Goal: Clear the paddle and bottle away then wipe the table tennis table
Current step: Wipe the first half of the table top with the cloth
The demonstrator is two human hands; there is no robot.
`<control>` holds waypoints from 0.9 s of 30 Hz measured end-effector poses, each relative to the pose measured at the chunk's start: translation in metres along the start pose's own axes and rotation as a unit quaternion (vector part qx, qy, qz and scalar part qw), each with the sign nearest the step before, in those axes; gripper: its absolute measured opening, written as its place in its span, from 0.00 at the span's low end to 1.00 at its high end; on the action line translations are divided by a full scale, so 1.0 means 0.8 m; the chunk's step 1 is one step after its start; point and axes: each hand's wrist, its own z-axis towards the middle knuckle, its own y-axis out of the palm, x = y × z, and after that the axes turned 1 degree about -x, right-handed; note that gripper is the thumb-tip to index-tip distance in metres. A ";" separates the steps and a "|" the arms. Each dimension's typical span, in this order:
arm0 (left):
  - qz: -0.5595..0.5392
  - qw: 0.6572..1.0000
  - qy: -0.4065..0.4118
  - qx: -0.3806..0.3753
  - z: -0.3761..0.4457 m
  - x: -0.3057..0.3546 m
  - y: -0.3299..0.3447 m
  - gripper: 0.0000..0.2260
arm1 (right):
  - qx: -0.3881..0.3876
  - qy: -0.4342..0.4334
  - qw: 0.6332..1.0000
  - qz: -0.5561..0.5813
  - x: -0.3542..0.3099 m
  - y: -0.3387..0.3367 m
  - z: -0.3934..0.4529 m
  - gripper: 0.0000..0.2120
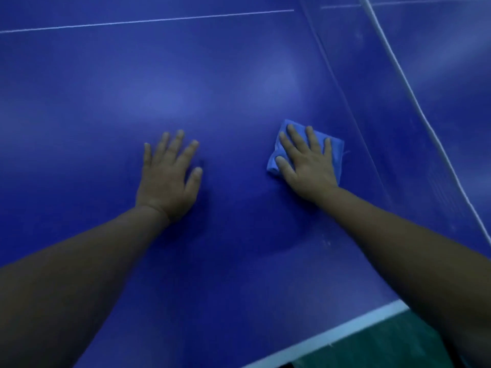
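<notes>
While wiping, pressing soft, light folded cloth (305, 150) under flat, spread right hand (308, 166) at 3 o'clock on table (186, 75); bracing left hand (167, 176), fingers straight, holding nothing; likely bunching unless palmed centrally.

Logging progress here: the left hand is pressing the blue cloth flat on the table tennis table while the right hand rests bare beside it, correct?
Not quite. The head view shows the right hand pressing the blue cloth flat on the table tennis table, while the left hand rests bare beside it.
</notes>
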 end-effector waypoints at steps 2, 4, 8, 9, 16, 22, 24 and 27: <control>0.006 0.997 0.073 -0.023 -0.048 0.029 0.012 0.29 | 0.010 -0.010 1.000 -0.001 -0.008 0.014 -0.073 0.29; 0.021 0.992 0.112 -0.048 -0.092 0.042 0.022 0.27 | 0.005 -0.040 0.999 0.007 -0.012 0.030 -0.183 0.28; 0.058 0.985 0.146 -0.069 -0.125 0.036 0.032 0.27 | -0.032 -0.075 0.997 -0.006 0.007 0.042 -0.310 0.28; 0.055 0.984 0.153 -0.070 -0.123 0.036 0.033 0.27 | -0.026 -0.044 0.999 -0.005 0.008 0.039 -0.299 0.28; 0.048 0.986 0.137 -0.084 -0.121 0.043 0.031 0.28 | 0.062 0.339 0.933 0.105 -0.132 0.042 -0.168 0.31; 0.055 0.985 0.130 -0.098 -0.120 0.048 0.031 0.28 | -0.007 0.291 0.956 0.036 -0.076 0.056 -0.304 0.31; 0.054 0.985 0.131 -0.097 -0.121 0.048 0.032 0.28 | -0.004 0.374 0.927 0.040 -0.030 0.052 -0.323 0.32; 0.046 0.987 0.127 -0.090 -0.121 0.049 0.031 0.27 | 0.026 0.442 0.894 0.066 -0.045 0.049 -0.284 0.32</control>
